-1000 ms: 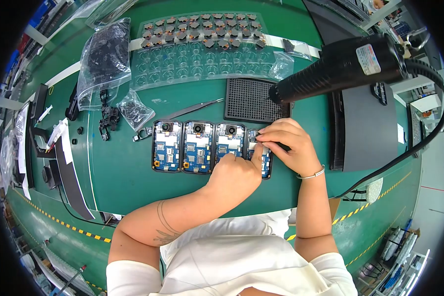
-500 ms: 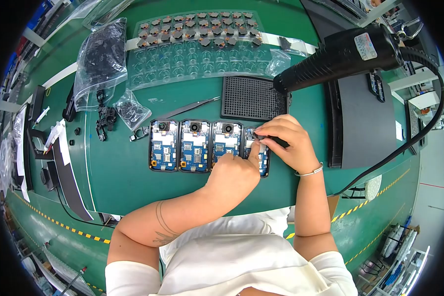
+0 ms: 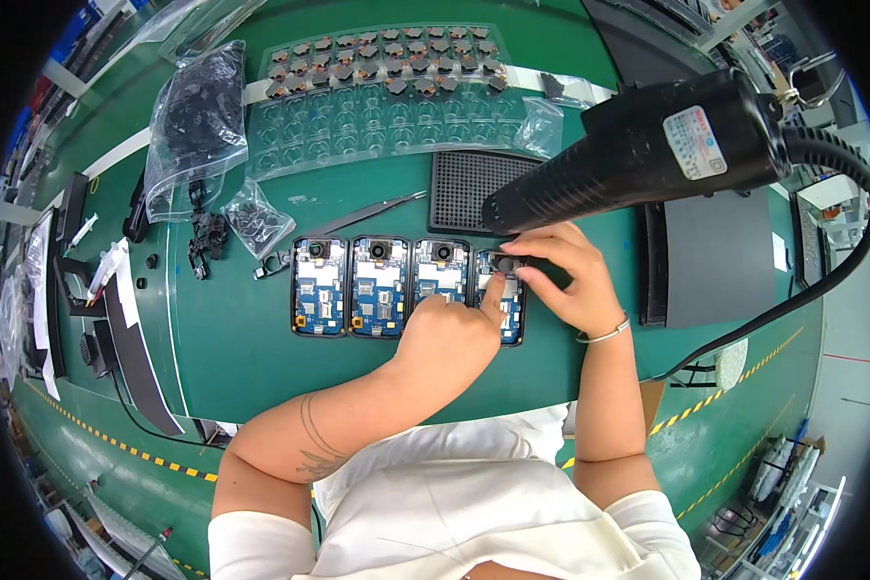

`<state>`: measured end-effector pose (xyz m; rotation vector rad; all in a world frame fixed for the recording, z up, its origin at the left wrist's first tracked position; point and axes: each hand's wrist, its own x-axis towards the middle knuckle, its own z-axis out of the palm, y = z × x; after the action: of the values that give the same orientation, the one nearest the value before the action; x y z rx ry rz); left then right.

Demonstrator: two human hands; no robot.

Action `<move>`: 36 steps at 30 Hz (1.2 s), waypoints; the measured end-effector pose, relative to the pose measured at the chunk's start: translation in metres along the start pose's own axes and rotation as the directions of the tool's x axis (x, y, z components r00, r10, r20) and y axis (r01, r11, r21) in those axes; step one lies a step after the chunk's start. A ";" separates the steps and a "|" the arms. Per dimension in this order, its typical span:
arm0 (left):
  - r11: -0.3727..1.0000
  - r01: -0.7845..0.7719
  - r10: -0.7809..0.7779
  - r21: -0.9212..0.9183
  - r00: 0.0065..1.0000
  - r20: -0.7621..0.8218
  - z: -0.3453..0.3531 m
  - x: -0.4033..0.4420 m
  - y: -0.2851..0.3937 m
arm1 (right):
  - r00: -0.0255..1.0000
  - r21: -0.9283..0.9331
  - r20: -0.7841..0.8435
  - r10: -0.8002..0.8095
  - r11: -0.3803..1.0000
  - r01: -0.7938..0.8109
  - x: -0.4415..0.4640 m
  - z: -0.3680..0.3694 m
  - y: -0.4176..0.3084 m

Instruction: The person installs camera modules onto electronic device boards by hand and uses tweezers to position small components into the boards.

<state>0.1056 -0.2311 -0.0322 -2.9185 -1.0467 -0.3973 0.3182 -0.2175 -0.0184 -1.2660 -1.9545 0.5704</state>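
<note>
On the green tabletop point(image 3: 290, 382), four open phone units with blue boards stand in a row; the end unit point(image 3: 512, 307) lies under the hands, its three neighbours point(image 3: 378, 290) toward nine o'clock. The left hand point(image 3: 447, 346) has its index finger stretched onto that unit and the others curled; whether they enclose anything, I cannot tell. The right hand point(image 3: 572, 278) keeps thumb and forefinger narrowly apart at a dark round part point(image 3: 506, 263); a grip cannot be confirmed. From the end unit, tweezers point(image 3: 372, 214) lie toward ten o'clock, a perforated black tray point(image 3: 457, 188) toward twelve, and a labelled black device point(image 3: 590, 174) between one and two.
</note>
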 end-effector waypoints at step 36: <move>0.908 -0.144 0.174 0.393 0.984 -0.041 -0.004 0.003 0.001 | 0.918 -0.562 0.377 0.122 0.818 0.122 0.041 0.001 -0.058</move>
<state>0.1078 -0.2307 -0.0274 -2.5843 -0.7639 -0.2558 0.2732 -0.2042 0.0350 -1.6056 -2.6032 0.2365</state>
